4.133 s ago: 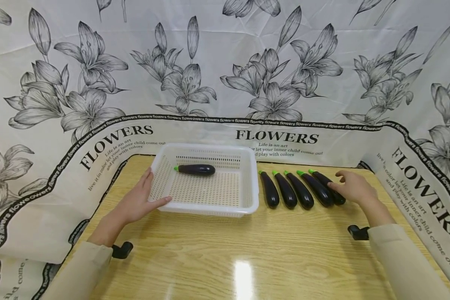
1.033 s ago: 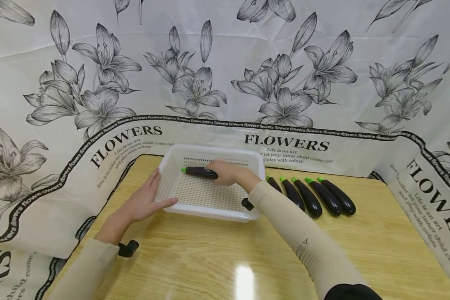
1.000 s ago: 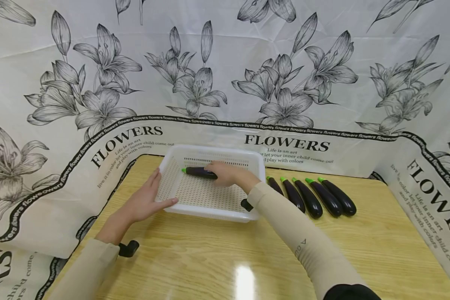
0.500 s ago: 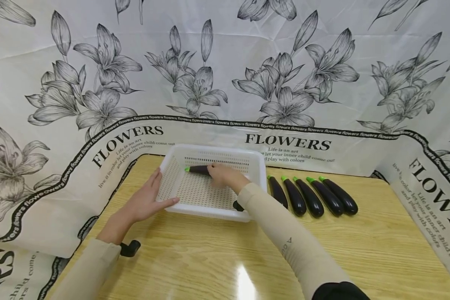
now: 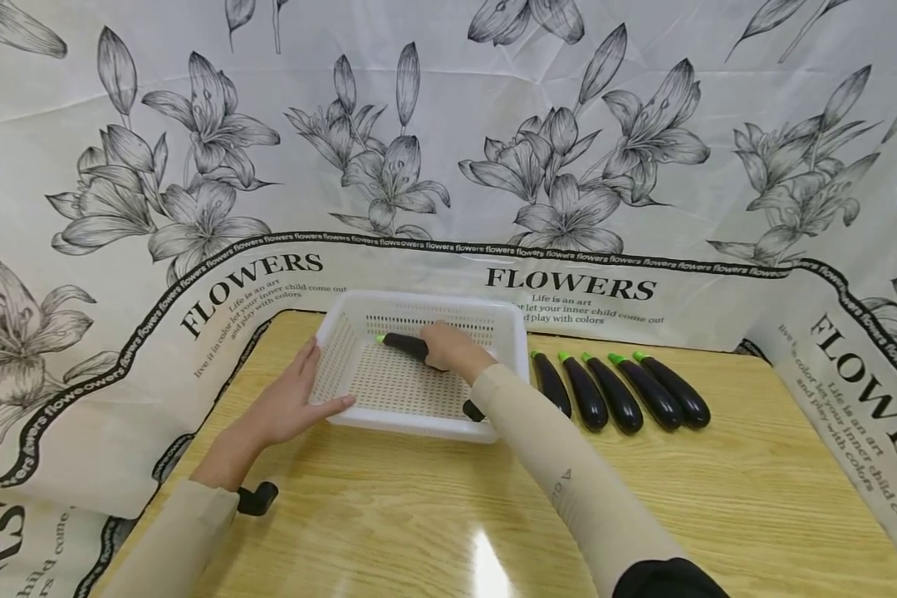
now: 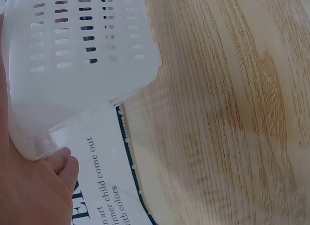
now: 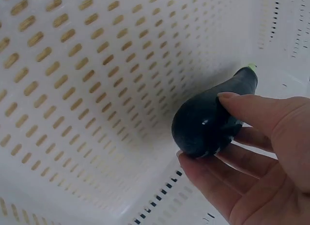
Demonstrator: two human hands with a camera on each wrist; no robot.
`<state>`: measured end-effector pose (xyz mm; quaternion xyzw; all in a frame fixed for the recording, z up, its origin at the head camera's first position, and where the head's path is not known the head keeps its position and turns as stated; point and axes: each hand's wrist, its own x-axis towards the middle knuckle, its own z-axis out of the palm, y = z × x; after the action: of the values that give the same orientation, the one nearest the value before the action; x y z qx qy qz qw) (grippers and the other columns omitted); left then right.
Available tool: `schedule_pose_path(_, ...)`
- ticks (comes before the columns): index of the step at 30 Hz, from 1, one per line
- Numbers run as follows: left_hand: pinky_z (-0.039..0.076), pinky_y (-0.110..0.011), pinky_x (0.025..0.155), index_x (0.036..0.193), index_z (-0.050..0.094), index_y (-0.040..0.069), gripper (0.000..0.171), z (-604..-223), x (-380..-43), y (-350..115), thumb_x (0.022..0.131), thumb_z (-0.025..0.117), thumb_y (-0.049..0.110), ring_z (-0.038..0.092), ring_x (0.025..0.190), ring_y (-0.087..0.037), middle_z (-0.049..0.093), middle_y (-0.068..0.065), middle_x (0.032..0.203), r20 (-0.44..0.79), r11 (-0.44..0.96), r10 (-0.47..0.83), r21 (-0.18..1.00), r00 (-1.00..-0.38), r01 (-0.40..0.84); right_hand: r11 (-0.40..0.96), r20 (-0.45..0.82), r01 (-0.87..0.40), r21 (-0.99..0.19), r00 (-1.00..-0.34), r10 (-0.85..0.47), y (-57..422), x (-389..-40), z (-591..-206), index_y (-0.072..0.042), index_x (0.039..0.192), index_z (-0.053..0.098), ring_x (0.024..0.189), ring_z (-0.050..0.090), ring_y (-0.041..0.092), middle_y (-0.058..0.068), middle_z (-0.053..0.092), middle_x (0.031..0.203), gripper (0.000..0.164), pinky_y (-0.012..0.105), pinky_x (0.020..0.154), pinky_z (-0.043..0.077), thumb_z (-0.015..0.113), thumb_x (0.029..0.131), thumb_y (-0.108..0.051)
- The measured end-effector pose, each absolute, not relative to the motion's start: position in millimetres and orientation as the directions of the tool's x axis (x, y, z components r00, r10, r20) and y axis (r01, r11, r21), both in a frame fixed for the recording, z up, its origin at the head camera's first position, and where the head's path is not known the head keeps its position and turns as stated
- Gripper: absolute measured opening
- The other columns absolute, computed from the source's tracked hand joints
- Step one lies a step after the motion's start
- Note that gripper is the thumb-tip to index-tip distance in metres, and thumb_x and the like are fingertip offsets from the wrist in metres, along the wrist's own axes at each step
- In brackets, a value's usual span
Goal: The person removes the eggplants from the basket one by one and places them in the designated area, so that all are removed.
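A white perforated plastic basket (image 5: 419, 425) stands on the table against the curtain. My left hand (image 5: 280, 403) holds its left end, thumb over the front rim; the left wrist view shows the fingertips (image 6: 68, 169) hooked at the rim. Inside the basket my right hand (image 5: 452, 349) grips a dark purple eggplant (image 5: 404, 344) by its thick end, the green stem pointing left. In the right wrist view the thumb lies on one side of the eggplant (image 7: 198, 125) and the fingers on the other, close to the basket wall.
Several more eggplants (image 5: 620, 394) lie in a row on the wooden table (image 5: 389, 515), right of the basket, stems away from me. A white flower-print curtain (image 5: 433, 199) encloses the table at the back and sides. The right forearm partly covers the nearest eggplant.
Earlier my right hand was at the rightmost eggplant of the row; then it moved left into the basket and gripped the eggplant there. That eggplant has shifted slightly right and tilted. Left hand stays.
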<state>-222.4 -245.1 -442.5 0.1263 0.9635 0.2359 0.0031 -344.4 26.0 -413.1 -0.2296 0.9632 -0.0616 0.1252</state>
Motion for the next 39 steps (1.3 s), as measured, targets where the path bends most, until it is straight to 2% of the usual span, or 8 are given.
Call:
schedule_pose_path(2,0.025,-0.064,0.118,0.163,0.000,0.000,0.121,-442,-222,-245,0.089,0.055,0.078,0.015,0.153,-0.048,-0.006,-0.018,0.171,0.053,0.857,0.246,0.454,-0.968,0.243,0.879,-0.203,-0.438,-0.189,-0.858,-0.472,28,-345,-409,-0.004,0.123,0.065,0.108,0.062,0.024,0.011,0.067,0.117,0.028,0.039,0.097,0.052,0.069,0.097,-0.011)
schedule_pose_path(8,0.025,-0.064,0.119,0.163,0.000,-0.001,0.121,-442,-221,-245,0.090,0.055,0.077,0.014,0.153,-0.048,-0.006,-0.018,0.171,0.058,0.857,0.246,0.452,-0.967,0.246,0.845,-0.142,-0.487,-0.222,-0.841,-0.522,34,-343,-384,-0.003,0.109,0.065,0.087,0.057,0.022,0.009,0.066,0.100,0.017,0.036,0.076,0.049,0.070,0.097,-0.014)
schedule_pose_path(12,0.024,-0.065,0.119,0.163,-0.002,0.000,0.120,-442,-221,-246,0.090,0.055,0.077,0.013,0.153,-0.049,-0.006,-0.019,0.170,0.057,0.855,0.246,0.457,-0.968,0.245,0.829,-0.133,-0.499,-0.253,-0.831,-0.541,44,-338,-362,-0.003,0.111,0.064,0.082,0.057,0.021,0.008,0.065,0.097,0.018,0.035,0.072,0.048,0.069,0.099,-0.017)
schedule_pose_path(17,0.023,-0.066,0.118,0.163,-0.003,0.001,0.119,-442,-221,-247,0.091,0.057,0.075,0.013,0.153,-0.049,-0.006,-0.020,0.170,0.064,0.849,0.248,0.467,-0.967,0.248,0.805,-0.098,-0.515,-0.296,-0.822,-0.561,63,-331,-338,0.001,0.125,0.063,0.092,0.064,0.025,0.013,0.068,0.109,0.031,0.039,0.080,0.054,0.068,0.099,-0.017)
schedule_pose_path(22,0.024,-0.067,0.118,0.163,-0.005,0.002,0.119,-443,-221,-246,0.091,0.055,0.075,0.013,0.152,-0.050,-0.008,-0.019,0.170,0.052,0.850,0.256,0.463,-0.965,0.251,0.792,-0.083,-0.515,-0.327,-0.820,-0.567,90,-323,-324,0.005,0.140,0.056,0.103,0.066,0.029,0.018,0.068,0.121,0.046,0.042,0.090,0.055,0.067,0.100,-0.018)
schedule_pose_path(30,0.025,-0.068,0.117,0.163,-0.005,0.002,0.118,-443,-222,-244,0.092,0.056,0.073,0.014,0.152,-0.050,-0.007,-0.019,0.170,0.061,0.843,0.266,0.469,-0.962,0.263,0.811,-0.029,-0.487,-0.325,-0.852,-0.523,137,-309,-322,0.003,0.144,0.051,0.125,0.058,0.037,0.021,0.059,0.140,0.053,0.050,0.104,0.049,0.068,0.100,-0.020)
schedule_pose_path(39,0.024,-0.067,0.117,0.163,-0.002,-0.001,0.120,-443,-221,-245,0.091,0.057,0.074,0.014,0.152,-0.050,-0.006,-0.020,0.170,0.072,0.839,0.257,0.478,-0.964,0.259,0.835,0.020,-0.447,-0.321,-0.885,-0.466,199,-294,-340,0.008,0.144,0.050,0.128,0.055,0.044,0.027,0.057,0.140,0.054,0.057,0.109,0.044,0.067,0.100,-0.018)
